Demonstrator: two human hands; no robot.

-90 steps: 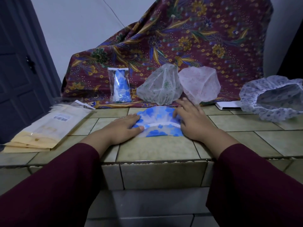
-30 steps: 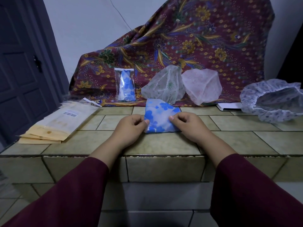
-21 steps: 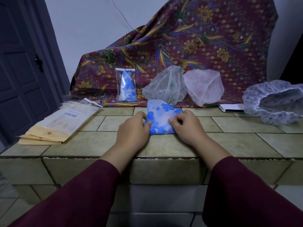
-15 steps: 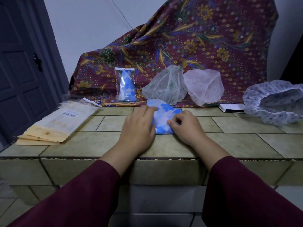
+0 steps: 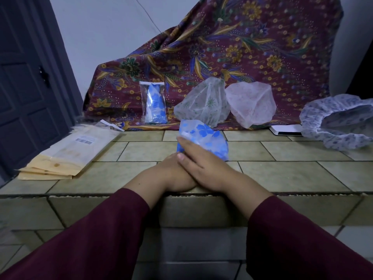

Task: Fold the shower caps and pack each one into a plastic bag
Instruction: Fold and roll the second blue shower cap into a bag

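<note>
A folded blue-flowered shower cap (image 5: 205, 136) lies on the tiled counter (image 5: 282, 172) in front of me. My right hand (image 5: 201, 166) crosses over my left hand (image 5: 173, 174) and grips the cap's left edge, fingers on top and thumb below. The right hand hides my left hand's fingers. Another blue cap, packed in a clear plastic bag (image 5: 154, 104), stands against the cloth behind. A stack of flat plastic bags (image 5: 66, 152) lies at the left.
Three loose caps sit at the back: a green-patterned one (image 5: 203, 102), a pink one (image 5: 252, 102) and a lilac floral one (image 5: 339, 122) at the right. A white flat object (image 5: 286, 130) lies beside it. A batik cloth (image 5: 242, 47) hangs behind, and a dark door (image 5: 24, 87) stands left.
The cap has been folded narrower. My left hand brought its left side over, then my right hand moved left across the left hand onto the cap.
</note>
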